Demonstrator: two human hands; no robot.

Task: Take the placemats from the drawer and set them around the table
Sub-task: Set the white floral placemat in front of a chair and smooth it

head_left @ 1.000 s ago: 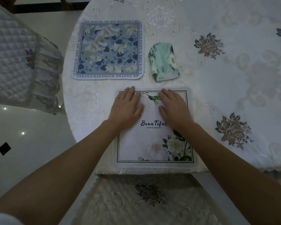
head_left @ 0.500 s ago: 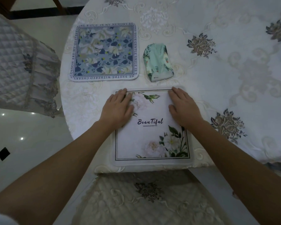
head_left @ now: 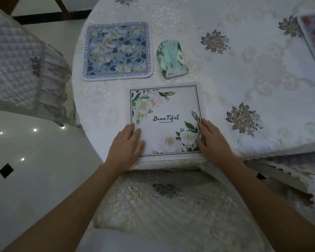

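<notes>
Placemat with white flowers and the word "Beautiful" (head_left: 164,120) lies flat at the near edge of the round worktop (head_left: 244,79), its near border close to the rim. Seen from the head camera, the left hand (head_left: 125,148) rests on its lower left corner and the right hand (head_left: 214,142) on its lower right edge. The fingers (head_left: 133,131) of both are straight and slightly spread, pressing down and curled round nothing. The right hand hides part of the mat's border.

A blue flowered placemat (head_left: 117,50) sits further back and to the left. A crumpled green packet (head_left: 171,60) lies just beside it, its print too small to read. At the far right a third mat (head_left: 313,39) is blurred and cut off by the frame. One padded chair (head_left: 16,60) stands at the left, also cut off.
</notes>
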